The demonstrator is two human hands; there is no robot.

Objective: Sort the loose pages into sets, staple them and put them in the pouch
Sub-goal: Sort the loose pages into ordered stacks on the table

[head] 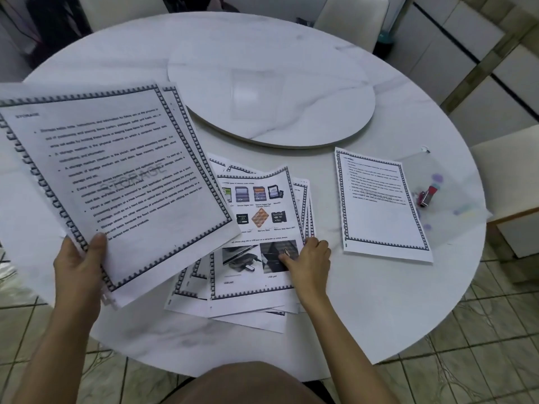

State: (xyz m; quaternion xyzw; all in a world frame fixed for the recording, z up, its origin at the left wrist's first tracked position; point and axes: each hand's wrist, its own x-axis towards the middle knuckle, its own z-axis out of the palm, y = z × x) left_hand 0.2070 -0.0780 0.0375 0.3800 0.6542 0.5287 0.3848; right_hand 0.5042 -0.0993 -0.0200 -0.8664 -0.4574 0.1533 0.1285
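Observation:
My left hand (pixel 80 259) holds up a few bordered text pages (pixel 116 176) headed STORAGE, thumb on the front sheet, above the table's left side. A fanned pile of loose pages (pixel 256 228) lies in the middle near the front edge; its top sheet shows pictures of memory cards and USB ports. My right hand (pixel 309 262) rests on that top sheet's right edge, fingers bent onto it. A separate text page (pixel 379 205) lies flat to the right. Beside it lies a clear plastic pouch (pixel 455 205) with a small red stapler (pixel 427 195) on or inside it.
The round white marble table (pixel 364 301) has a raised turntable (pixel 271 97) at its centre. White chairs stand at the far side (pixel 350 18) and at the right (pixel 507 193). Tiled floor shows around the table.

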